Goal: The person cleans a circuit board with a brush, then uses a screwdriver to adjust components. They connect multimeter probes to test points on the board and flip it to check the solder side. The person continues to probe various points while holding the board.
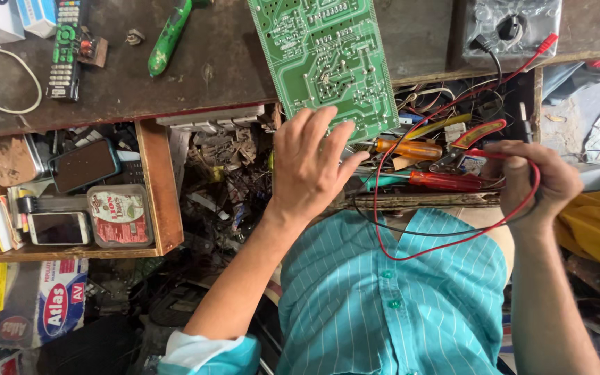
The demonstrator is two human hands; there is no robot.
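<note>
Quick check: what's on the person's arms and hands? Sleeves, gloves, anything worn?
Both hands bare: no gloves, rings or watch visible on the left hand or right hand. Left arm has a rolled teal sleeve with a white inner cuff, matching the teal white-striped shirt. Right forearm is bare.

Left hand [312,163] on green circuit board [324,59]; right hand [539,179] grips red probe lead [453,243].

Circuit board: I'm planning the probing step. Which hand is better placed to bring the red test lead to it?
Probably the right hand: its grip is already shut on the red test lead. The left hand lies open on the green circuit board.
</note>
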